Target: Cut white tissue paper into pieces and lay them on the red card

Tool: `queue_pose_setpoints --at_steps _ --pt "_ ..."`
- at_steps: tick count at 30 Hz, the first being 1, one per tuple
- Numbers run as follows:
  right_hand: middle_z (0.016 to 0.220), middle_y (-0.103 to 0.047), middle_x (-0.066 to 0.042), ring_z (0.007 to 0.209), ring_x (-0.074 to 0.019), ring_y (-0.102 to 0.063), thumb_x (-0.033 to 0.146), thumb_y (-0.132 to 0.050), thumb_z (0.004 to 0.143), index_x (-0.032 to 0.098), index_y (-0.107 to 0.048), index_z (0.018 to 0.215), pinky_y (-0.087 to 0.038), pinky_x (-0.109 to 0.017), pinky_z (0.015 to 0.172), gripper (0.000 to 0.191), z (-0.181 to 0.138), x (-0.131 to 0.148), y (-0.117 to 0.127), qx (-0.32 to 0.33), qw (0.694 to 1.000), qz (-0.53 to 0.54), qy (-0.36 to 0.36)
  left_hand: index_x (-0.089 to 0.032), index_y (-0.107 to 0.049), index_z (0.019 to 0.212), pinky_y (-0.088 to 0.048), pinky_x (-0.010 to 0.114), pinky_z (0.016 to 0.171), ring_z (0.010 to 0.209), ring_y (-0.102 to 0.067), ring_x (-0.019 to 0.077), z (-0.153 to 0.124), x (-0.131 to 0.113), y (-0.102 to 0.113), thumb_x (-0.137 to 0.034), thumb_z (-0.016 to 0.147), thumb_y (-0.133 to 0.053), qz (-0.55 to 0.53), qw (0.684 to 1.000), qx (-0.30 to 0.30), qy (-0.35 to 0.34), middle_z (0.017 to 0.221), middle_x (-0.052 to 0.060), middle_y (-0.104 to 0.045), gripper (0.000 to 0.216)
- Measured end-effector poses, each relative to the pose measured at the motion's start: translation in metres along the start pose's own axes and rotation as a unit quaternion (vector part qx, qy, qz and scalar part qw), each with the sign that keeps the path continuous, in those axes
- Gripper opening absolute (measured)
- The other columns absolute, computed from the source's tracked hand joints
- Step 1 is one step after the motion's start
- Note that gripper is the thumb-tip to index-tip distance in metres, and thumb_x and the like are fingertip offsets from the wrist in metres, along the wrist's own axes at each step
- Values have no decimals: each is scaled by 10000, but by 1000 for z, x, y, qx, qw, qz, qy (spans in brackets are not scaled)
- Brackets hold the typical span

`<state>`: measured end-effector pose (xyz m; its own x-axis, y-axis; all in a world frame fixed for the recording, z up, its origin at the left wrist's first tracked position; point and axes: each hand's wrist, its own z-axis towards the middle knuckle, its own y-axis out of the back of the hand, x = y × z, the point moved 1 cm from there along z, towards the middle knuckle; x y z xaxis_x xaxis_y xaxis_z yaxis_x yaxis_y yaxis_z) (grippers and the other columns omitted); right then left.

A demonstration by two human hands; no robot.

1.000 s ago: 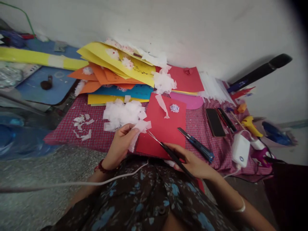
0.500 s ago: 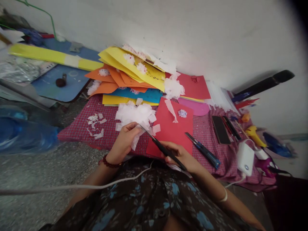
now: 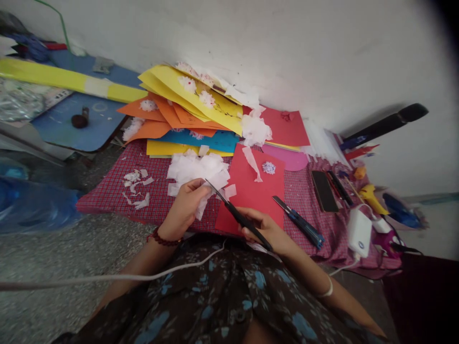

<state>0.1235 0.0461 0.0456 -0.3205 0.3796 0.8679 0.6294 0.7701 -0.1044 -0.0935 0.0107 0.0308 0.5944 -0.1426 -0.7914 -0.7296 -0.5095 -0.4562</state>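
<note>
The left hand [image 3: 184,208], just left of the red sheet [image 3: 251,196], pinches thin white paper [image 3: 202,209] between thumb and forefinger, part of it hanging below the fingers. The right hand [image 3: 267,229], over the red sheet's near edge, has its fingers wrapped around a slim black-handled tool [image 3: 247,223]; whether this is scissors or tweezers I cannot tell. A second ago its two metal prongs showed apart, their ends at the paper's edge beside the red sheet; now they read as one dark line reaching farther left, the tip right at the left hand's pinch. The pinched paper is now mostly hidden behind those fingers, where it earlier stuck out plainly

The whole scene sits a little farther right in view than it did then. Against the red sheet, the rest keeps its place: the white paper pile [image 3: 199,167] to its left, the torn strip [image 3: 253,165] and the purple-flecked paper flower [image 3: 268,167] on it, the blue utility knife [image 3: 303,227] across its right edge, the smartphone [image 3: 324,191] farther right on the checked cloth [image 3: 111,196]
</note>
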Motion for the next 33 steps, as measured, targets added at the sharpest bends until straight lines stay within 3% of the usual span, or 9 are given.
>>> queue_pose_setpoints --at_steps 6,10,14,18,22,25,29,33 --pt "703 -563 37 477 -69 -396 475 -786 791 249 -568 1402 -318 -200 429 687 2 -11 5 -8 1000 13 2 -166 -640 630 -414 180 466 472 -539 79 5 -1 3 -266 592 -762 36 999 23 -4 564 -17 -631 162" --pt "745 -576 32 480 -61 -413 487 -795 773 230 -578 1374 -341 -196 427 689 3 -13 9 -20 999 26 28 -176 -678 812 -438 239 414 446 -585 147 5 -1 21 -445 681 -724 66 995 64 48 613 35 -692 302" --pt "767 -599 20 473 -58 -389 485 -775 794 203 -565 1379 -347 -208 436 682 4 -10 10 -26 999 19 36 -195 -631 826 -453 249 424 442 -609 163 -2 0 32 -343 626 -763 68 992 67 78 613 20 -696 281" --pt "842 -621 -11 491 -65 -384 543 -747 800 198 -552 1380 -335 -215 443 703 7 -6 11 -27 999 5 44 -185 -583 717 -411 210 429 420 -531 103 -6 -1 29 -282 581 -793 70 996 37 35 544 -19 -647 269" --pt "1000 -624 -66 799 -170 -564 627 -708 802 208 -518 1396 -493 -288 713 751 3 1 15 -6 995 -43 92 -177 -592 699 -432 199 522 512 -566 92 -3 -5 25 -231 592 -771 32 999 2 -33 580 -27 -648 215" --pt "1078 -609 -80 976 -214 -585 646 -661 835 225 -452 1446 -490 -349 892 771 -5 3 19 29 993 -52 98 -181 -601 697 -428 203 543 524 -554 86 1 -11 26 -203 570 -765 3 998 -18 -61 591 -50 -621 208" --pt "1236 -595 -107 1072 -238 -589 610 -688 834 242 -467 1439 -476 -388 972 742 -9 -1 21 60 995 -52 61 -184 -600 682 -423 212 545 513 -514 81 5 -17 26 -201 576 -754 6 997 -9 -78 595 -54 -595 187" --pt "1270 -600 -118 1075 -239 -593 554 -714 832 224 -490 1430 -483 -383 965 719 -4 -4 18 85 994 -44 49 -175 -608 662 -398 206 536 534 -517 84 5 -17 26 -198 605 -740 80 993 15 -84 617 -38 -605 146"
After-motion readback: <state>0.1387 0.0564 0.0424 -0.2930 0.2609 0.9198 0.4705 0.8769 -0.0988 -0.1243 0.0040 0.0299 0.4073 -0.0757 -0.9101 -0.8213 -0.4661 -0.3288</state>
